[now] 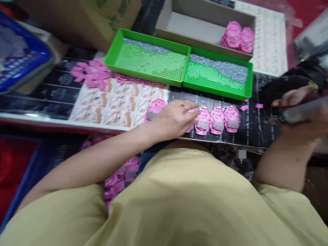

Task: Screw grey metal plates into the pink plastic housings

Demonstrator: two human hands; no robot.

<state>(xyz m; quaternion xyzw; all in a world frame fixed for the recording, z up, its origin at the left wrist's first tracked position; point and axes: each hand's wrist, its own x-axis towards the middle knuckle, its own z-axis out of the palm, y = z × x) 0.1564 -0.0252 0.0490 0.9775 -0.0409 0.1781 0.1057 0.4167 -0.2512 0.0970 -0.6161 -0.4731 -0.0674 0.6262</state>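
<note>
My left hand (176,118) rests on the work board (120,102), fingers curled over a pink plastic part at the left end of a row of pink parts (217,119). One more pink part (156,107) lies just left of that hand. My right hand (302,109) is at the right edge, closed around a grey tool (304,112), blurred by motion. Two green trays (179,63) with small silver screws sit behind the row.
A cardboard box (205,24) at the back holds stacked pink parts (238,36). Loose pink pieces (89,73) lie left of the trays. More pink parts (123,174) sit in my lap. A blue basket (20,58) is far left.
</note>
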